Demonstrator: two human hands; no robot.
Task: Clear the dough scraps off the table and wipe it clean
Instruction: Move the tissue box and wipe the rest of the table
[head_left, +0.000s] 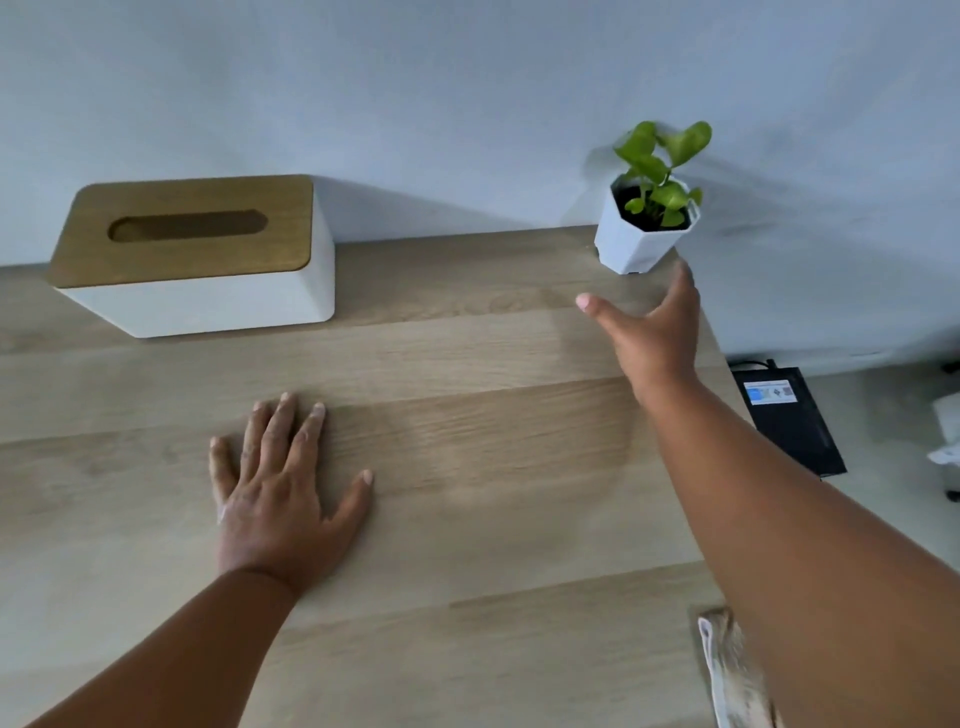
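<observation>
My left hand (283, 493) lies flat, palm down and fingers spread, on the light wooden table (467, 519), holding nothing. My right hand (654, 332) is stretched out open toward the far right corner, thumb apart, its fingertips just below a small white pot with a green plant (641, 236). No dough scraps show on the wood. A pale, dusty object (727, 670) peeks out under my right forearm at the table's near right edge; I cannot tell what it is.
A white tissue box with a wooden lid (197, 260) stands at the back left against the blue-grey wall. The table's right edge runs under my right arm. Beyond it, on the floor, lies a black box with a label (789, 415).
</observation>
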